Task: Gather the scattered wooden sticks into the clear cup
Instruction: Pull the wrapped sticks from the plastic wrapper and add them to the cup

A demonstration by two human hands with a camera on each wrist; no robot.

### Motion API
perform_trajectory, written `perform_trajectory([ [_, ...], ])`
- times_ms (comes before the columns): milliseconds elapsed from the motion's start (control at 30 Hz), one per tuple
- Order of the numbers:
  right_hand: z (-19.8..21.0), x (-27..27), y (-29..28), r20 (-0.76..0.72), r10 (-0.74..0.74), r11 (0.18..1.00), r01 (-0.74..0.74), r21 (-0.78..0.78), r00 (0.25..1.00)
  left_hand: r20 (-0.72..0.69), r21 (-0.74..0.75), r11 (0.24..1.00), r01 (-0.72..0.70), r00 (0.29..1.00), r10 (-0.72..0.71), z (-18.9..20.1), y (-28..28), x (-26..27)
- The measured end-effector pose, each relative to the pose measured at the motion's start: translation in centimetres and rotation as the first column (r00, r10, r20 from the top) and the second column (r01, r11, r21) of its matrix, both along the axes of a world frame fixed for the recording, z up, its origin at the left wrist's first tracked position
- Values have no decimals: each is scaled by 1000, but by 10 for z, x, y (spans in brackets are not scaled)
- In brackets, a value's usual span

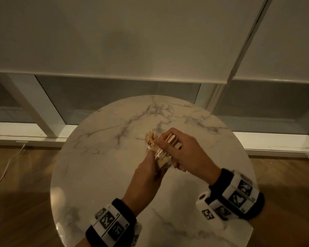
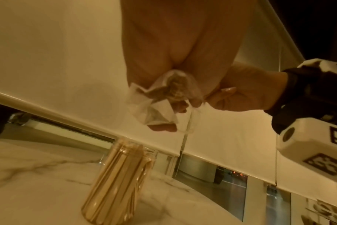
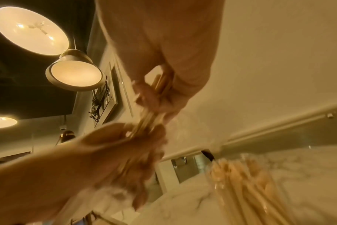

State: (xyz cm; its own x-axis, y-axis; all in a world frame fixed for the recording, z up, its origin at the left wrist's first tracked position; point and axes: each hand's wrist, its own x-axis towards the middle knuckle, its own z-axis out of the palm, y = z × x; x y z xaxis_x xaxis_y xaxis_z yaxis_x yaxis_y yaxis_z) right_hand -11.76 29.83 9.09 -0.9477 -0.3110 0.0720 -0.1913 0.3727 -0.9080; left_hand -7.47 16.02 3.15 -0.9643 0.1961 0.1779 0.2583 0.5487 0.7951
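We find the left hand [image 1: 146, 173] pinching a crumpled clear wrapper [image 2: 156, 97]; at its 1 o'clock the right hand [image 1: 184, 152] clamps a bundle of wooden sticks [image 1: 172, 139]. Beyond, at 12 o'clock, the clear cup [image 1: 152, 139] stands stick-filled on the marble table [image 1: 100, 157].

The clear cup [image 1: 152, 139] stands upright on the marble bench [image 1: 100, 157], packed with pale wooden sticks [image 2: 115, 179] standing on end, their tips showing at its open mouth. Just beside it, above the bench, a bundle of flat wooden sticks [image 1: 171, 139] is held partly inside a crumpled clear wrapper [image 2: 156, 97].
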Motion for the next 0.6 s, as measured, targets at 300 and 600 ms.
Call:
perform_trajectory([
  [300,-42,-22,2,10,-116,993,116,-1,993,137,-28,997,-71,988,74,-16,1,8],
  [600,-60,-55,2,212,-178,953,222,-206,961,190,-68,984,-165,966,175,-21,-15,-5],
])
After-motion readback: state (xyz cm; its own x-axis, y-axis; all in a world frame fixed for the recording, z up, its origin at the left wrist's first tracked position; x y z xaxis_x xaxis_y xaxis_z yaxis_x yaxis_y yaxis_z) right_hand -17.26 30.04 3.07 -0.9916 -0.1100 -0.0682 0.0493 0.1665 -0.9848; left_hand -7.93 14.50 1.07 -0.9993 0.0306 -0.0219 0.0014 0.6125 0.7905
